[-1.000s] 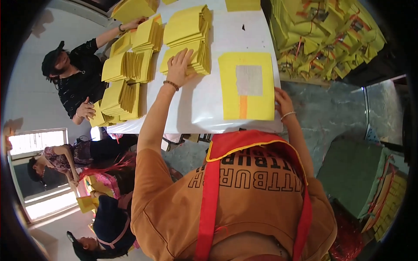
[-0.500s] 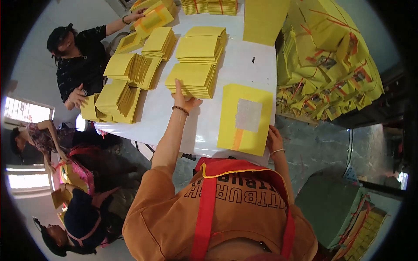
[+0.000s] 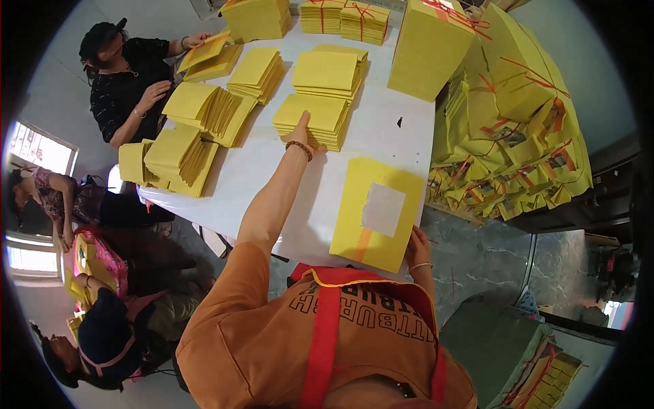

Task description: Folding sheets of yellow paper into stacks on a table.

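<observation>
My left hand (image 3: 301,133) is at the near edge of a stack of folded yellow paper (image 3: 310,112) on the table. One finger lies over the top layers and the rest wrap the edge, so it grips the paper. By the table's near right edge lies a large yellow paper sheet (image 3: 347,204) bearing a silver-grey square (image 3: 383,209) and an orange strip below that. My right hand (image 3: 418,251) holds this sheet's right edge, its fingers partly hidden there. Behind the gripped stack stands another folded yellow stack (image 3: 325,71).
The white-topped table (image 3: 286,211) also bears more folded yellow stacks (image 3: 184,153), red-tied bundles (image 3: 364,24) and a tall yellow block (image 3: 429,58). A big heap of tied yellow paper (image 3: 504,143) stands right. A person in black (image 3: 116,82) handles yellow paper across the table; others work at left.
The view has shifted. My left hand stays at the same stack, its finger further over the top. My right hand remains at the sheet's edge. The person in black has lowered their paper onto a pile.
</observation>
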Demonstrator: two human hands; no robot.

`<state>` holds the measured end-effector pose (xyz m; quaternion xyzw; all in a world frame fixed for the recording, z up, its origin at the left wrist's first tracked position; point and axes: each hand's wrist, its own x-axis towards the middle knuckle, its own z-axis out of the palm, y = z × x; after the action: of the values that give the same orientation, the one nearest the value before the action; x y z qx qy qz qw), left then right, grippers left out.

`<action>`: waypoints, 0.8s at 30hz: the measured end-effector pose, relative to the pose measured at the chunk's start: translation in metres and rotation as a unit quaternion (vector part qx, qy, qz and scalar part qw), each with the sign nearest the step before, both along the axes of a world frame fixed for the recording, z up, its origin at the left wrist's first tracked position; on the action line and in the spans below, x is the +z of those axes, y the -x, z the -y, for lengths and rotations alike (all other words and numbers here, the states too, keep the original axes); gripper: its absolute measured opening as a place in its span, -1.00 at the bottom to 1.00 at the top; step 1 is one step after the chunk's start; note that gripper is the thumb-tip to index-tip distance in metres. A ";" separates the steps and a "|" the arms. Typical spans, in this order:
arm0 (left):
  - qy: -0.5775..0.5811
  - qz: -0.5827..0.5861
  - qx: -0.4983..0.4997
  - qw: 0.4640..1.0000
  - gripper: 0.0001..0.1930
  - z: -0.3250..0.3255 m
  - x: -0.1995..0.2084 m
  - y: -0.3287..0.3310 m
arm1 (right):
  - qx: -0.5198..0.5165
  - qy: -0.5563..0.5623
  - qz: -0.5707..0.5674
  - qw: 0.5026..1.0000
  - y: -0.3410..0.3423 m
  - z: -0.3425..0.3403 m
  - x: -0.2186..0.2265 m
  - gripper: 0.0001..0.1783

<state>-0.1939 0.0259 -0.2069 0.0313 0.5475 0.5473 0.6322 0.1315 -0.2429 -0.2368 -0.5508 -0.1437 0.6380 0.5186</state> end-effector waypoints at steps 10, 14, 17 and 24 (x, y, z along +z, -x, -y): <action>0.097 -0.029 0.092 0.991 -0.44 -0.070 0.039 -0.034 | -0.020 0.025 0.007 0.999 0.004 0.001 0.012 -0.59; 0.041 0.013 0.024 0.999 -0.32 -0.090 0.039 -0.018 | -0.039 0.021 0.006 0.999 0.005 0.000 0.006 -0.60; -0.027 0.045 0.016 0.998 -0.32 -0.096 0.026 -0.012 | -0.042 0.035 0.010 0.998 0.007 -0.003 0.012 -0.60; -0.013 0.007 0.053 0.998 -0.36 -0.095 0.049 -0.035 | -0.058 0.062 -0.013 0.996 0.005 -0.004 0.019 -0.64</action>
<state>-0.1587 0.1212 -0.1579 0.0062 0.5366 0.5872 0.6059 0.1269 -0.2384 -0.2175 -0.5814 -0.0652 0.6217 0.5208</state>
